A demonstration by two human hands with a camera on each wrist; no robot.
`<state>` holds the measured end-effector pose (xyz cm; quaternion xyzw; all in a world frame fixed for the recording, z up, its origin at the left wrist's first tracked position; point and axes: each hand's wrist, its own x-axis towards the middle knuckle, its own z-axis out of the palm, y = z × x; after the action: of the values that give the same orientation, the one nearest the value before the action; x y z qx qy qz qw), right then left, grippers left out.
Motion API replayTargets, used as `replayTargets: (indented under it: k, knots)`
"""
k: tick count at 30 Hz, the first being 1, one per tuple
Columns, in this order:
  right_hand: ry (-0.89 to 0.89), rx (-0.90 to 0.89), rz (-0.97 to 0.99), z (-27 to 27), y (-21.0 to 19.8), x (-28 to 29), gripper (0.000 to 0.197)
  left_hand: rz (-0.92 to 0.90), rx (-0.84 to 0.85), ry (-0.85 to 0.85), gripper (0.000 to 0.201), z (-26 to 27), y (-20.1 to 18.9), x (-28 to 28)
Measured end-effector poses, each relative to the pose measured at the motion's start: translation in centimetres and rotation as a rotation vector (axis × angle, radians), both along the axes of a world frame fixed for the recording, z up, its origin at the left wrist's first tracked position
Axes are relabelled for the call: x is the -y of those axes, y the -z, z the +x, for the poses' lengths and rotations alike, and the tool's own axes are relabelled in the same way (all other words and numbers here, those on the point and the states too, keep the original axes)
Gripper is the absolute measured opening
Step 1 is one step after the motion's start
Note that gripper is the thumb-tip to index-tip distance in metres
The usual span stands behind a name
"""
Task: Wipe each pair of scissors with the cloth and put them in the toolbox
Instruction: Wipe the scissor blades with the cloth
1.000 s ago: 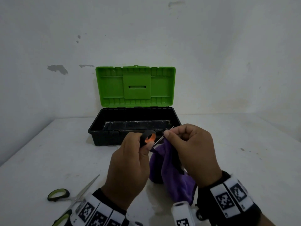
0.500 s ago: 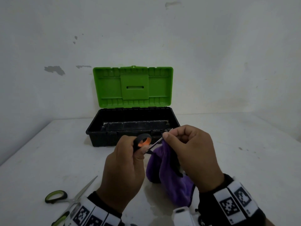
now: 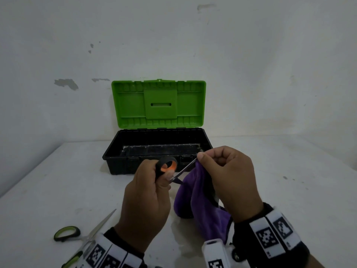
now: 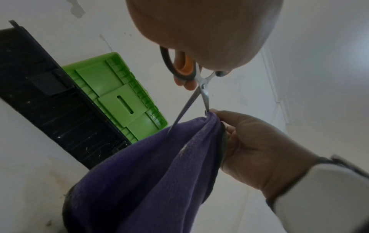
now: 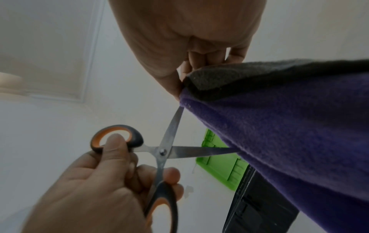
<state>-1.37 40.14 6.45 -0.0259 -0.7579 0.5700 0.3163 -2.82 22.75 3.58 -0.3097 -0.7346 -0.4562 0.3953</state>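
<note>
The wiping step is judged in hand: the orange-handled scissors (image 5: pixel 162 152), blades spread, are gripped by the left hand (image 3: pixel 146 202) above the worktop (image 3: pixel 58 180), one blade pinched through the purple cloth (image 3: pixel 195 192) by the right hand (image 3: pixel 229 180), whose curled fingers (image 5: pixel 207 57) are next to be drawn along it before placement in the open toolbox (image 3: pixel 116 149).

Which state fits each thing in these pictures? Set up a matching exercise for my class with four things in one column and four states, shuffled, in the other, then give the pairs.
Things:
1. orange-handled scissors
2. green-handled scissors
3. purple cloth
4. toolbox

States:
A. lid up, standing open at the back of the table
B. lying on the table, untouched
C. blades spread apart, handles held in the left hand
D. pinched around one blade by the right hand

Pairs: 1-C, 2-B, 3-D, 4-A
</note>
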Motion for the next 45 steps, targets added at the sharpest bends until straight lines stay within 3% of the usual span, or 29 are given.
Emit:
replayTargets:
  k: [18,22,25,29,33,35,39,41,45]
  knots:
    - [0.013,0.023,0.026,-0.3,0.0,-0.2,0.012,-0.029,-0.012,-0.006,0.025,0.3,0.0,0.3]
    - [0.047,0.051,-0.121,-1.2,-0.1,-1.7,0.014,0.012,0.046,0.016,0.021,0.2,0.1,0.2]
    - [0.004,0.033,-0.349,-1.1,-0.4,-2.9,0.012,0.077,0.168,0.009,0.008,-0.1,0.0,0.1]
    - [0.026,0.090,-0.203,-0.8,-0.1,-4.2,0.014,0.157,0.452,0.042,0.015,-1.2,-0.3,0.2]
    - [-0.072,0.218,-0.164,-0.3,0.2,-3.8,0.016,0.274,0.824,0.146,0.015,-1.6,-0.9,0.0]
    - [-0.096,0.292,-0.057,-0.2,0.6,-3.1,0.015,0.271,0.915,0.202,0.016,-1.7,-1.2,-0.2]
    - [-0.175,0.426,0.182,-0.2,0.3,-1.3,0.025,0.087,0.743,0.197,0.011,-2.2,-1.2,-0.2]
    - [-0.278,0.461,0.090,-0.4,-0.2,-0.4,0.042,-0.077,0.579,0.123,0.010,-2.6,-0.7,0.0]
    - [-0.359,0.618,-0.223,-1.1,-1.0,0.6,0.057,-0.404,0.290,-0.056,0.019,-2.8,0.0,-0.2]
